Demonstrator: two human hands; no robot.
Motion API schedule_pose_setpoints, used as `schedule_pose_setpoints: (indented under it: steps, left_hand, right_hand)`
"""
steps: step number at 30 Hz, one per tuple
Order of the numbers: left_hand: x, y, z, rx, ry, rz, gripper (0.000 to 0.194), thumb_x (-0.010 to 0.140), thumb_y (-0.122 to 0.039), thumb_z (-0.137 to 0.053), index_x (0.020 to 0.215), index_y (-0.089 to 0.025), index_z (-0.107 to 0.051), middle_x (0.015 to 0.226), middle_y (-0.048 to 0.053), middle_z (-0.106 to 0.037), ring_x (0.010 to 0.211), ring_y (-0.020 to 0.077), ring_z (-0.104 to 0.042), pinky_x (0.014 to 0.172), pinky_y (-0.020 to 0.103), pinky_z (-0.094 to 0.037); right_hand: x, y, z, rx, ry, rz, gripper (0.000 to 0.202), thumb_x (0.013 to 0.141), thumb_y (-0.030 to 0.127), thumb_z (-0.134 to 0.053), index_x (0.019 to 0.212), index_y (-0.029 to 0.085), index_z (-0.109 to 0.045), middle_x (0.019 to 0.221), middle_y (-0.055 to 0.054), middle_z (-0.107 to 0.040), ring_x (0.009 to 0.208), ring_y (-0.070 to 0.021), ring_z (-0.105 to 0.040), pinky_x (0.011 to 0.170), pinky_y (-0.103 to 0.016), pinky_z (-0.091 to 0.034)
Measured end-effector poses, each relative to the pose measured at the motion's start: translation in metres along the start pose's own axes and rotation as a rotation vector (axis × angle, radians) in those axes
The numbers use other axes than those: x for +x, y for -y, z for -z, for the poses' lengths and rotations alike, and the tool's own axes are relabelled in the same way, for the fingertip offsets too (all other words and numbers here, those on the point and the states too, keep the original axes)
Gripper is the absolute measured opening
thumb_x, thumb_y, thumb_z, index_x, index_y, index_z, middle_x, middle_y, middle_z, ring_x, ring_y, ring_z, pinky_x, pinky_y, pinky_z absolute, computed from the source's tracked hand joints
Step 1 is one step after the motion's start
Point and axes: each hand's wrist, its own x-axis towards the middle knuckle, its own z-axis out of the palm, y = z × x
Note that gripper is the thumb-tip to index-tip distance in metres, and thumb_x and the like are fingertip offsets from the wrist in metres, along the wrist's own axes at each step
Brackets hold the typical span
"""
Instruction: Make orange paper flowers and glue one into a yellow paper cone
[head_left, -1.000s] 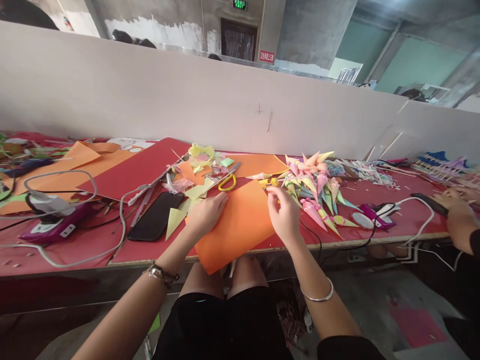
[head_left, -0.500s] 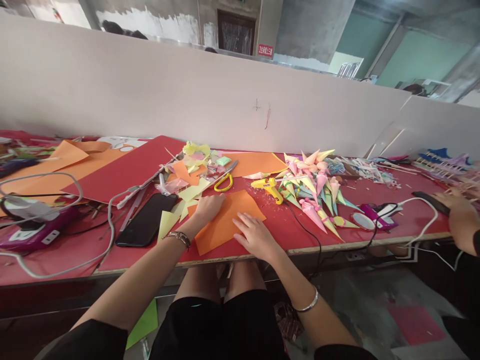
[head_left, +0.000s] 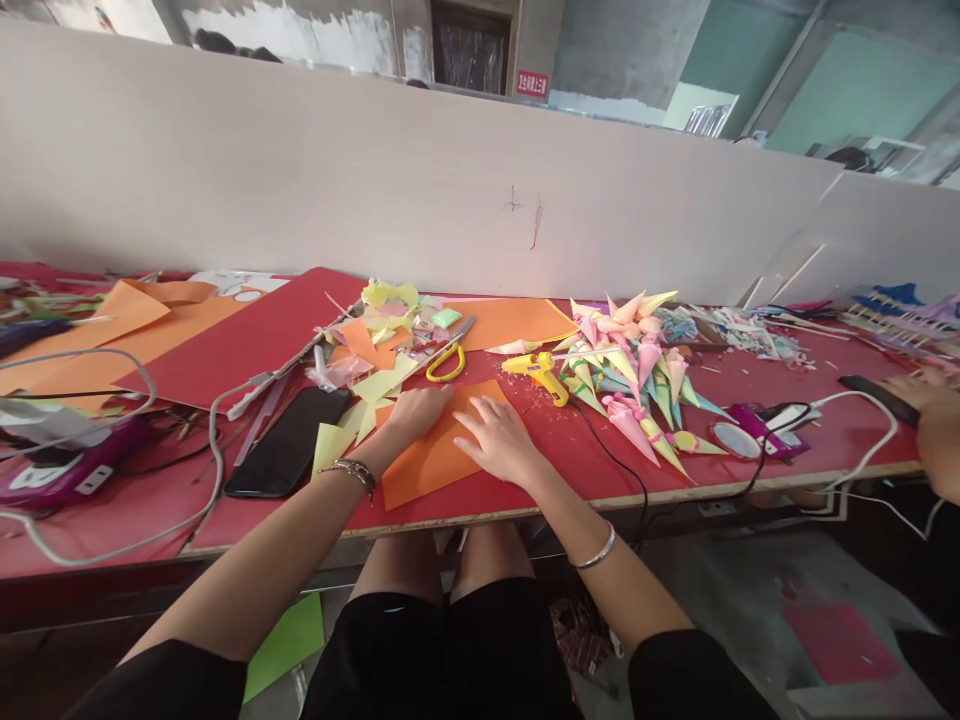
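Note:
An orange paper sheet (head_left: 427, 468) lies at the front edge of the red table. My left hand (head_left: 420, 412) rests on its upper left part, fingers stretched toward the right. On the sheet's right side lies my right hand (head_left: 495, 438), palm down with fingers spread. Just beyond the hands are yellow-handled scissors (head_left: 446, 364), and to their right a yellow glue gun (head_left: 541, 374). Pale yellow paper pieces (head_left: 334, 450) sit beside my left wrist.
A black phone (head_left: 289, 445) lies on the left, near a purple power strip (head_left: 79, 470) with cables. Colourful paper cones (head_left: 634, 370) are piled right of the glue gun. Another person's hand (head_left: 934, 405) is at the far right.
My right hand has slid left and slightly away from me across the orange sheet, closer to my left hand. The view has shifted slightly.

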Motion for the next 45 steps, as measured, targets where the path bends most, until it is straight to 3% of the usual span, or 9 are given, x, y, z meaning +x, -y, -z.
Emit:
schedule_pose_setpoints:
  steps: [5,12,17,32,35,38,40,45]
  left_hand:
    - [0.003,-0.001,-0.003,0.018,0.007,0.008,0.03,0.083,-0.016,-0.034,0.103,-0.011,-0.056,0.087,0.017,-0.065,0.083,0.0283,-0.063,0.068,0.036,-0.046]
    - [0.002,-0.002,0.0,0.029,0.019,0.006,0.032,0.084,-0.016,-0.032,0.107,-0.011,-0.054,0.085,0.018,-0.065,0.082,0.0321,-0.063,0.063,0.038,-0.046]
    - [0.002,-0.004,0.0,0.037,0.021,0.01,0.033,0.084,-0.015,-0.032,0.109,-0.011,-0.053,0.086,0.018,-0.065,0.083,0.0309,-0.062,0.064,0.036,-0.046]
    - [0.001,-0.007,-0.003,0.044,-0.014,0.012,0.031,0.083,-0.013,-0.034,0.104,-0.012,-0.057,0.081,0.017,-0.065,0.078,0.03,-0.062,0.063,0.037,-0.045]
    - [0.0,-0.009,-0.004,0.051,-0.065,0.0,0.032,0.085,-0.013,-0.031,0.105,-0.012,-0.055,0.093,0.017,-0.062,0.09,0.029,-0.058,0.073,0.038,-0.043]
    - [-0.002,-0.009,-0.005,0.105,-0.24,-0.055,0.035,0.087,-0.013,-0.026,0.112,-0.014,-0.051,0.109,0.018,-0.054,0.105,0.028,-0.048,0.085,0.04,-0.036]
    - [-0.002,-0.007,-0.006,0.146,-0.325,-0.155,0.035,0.087,-0.013,-0.026,0.113,-0.016,-0.051,0.109,0.016,-0.053,0.103,0.0268,-0.048,0.084,0.039,-0.035]
    - [-0.008,-0.008,-0.009,0.125,-0.181,-0.406,0.029,0.088,-0.023,-0.033,0.103,-0.018,-0.057,0.098,0.009,-0.057,0.089,0.021,-0.053,0.075,0.032,-0.038]
  right_hand:
    - [-0.012,0.001,-0.018,-0.026,-0.03,-0.03,0.047,0.085,0.045,-0.038,0.125,0.022,-0.044,0.129,-0.012,-0.044,0.12,-0.0266,-0.037,0.099,-0.046,-0.029]
    - [-0.057,0.0,-0.011,-0.018,-0.054,-0.064,0.048,0.084,0.047,-0.038,0.125,0.024,-0.044,0.127,-0.01,-0.045,0.121,-0.0265,-0.036,0.1,-0.044,-0.029]
    - [-0.076,0.0,-0.008,-0.018,-0.05,-0.101,0.046,0.084,0.048,-0.038,0.126,0.028,-0.043,0.127,-0.01,-0.045,0.122,-0.0259,-0.035,0.102,-0.051,-0.022]
    - [-0.09,0.003,-0.005,-0.011,0.021,-0.113,0.051,0.085,0.051,-0.035,0.131,0.029,-0.036,0.135,-0.012,-0.038,0.129,-0.026,-0.028,0.102,-0.056,-0.018]
    - [-0.091,0.004,-0.006,-0.014,0.024,-0.129,0.051,0.085,0.05,-0.035,0.131,0.029,-0.036,0.135,-0.012,-0.038,0.129,-0.0259,-0.028,0.102,-0.056,-0.019]
    - [-0.091,0.004,-0.007,-0.02,0.022,-0.136,0.05,0.085,0.051,-0.034,0.131,0.03,-0.036,0.136,-0.011,-0.037,0.129,-0.0253,-0.027,0.102,-0.056,-0.018]
    - [-0.092,0.004,-0.008,-0.025,0.017,-0.144,0.05,0.085,0.051,-0.034,0.131,0.031,-0.035,0.137,-0.01,-0.037,0.129,-0.0249,-0.027,0.102,-0.056,-0.018]
    - [-0.092,0.004,-0.009,-0.036,0.007,-0.158,0.05,0.085,0.05,-0.037,0.131,0.032,-0.035,0.136,-0.009,-0.037,0.129,-0.0246,-0.028,0.102,-0.054,-0.019]
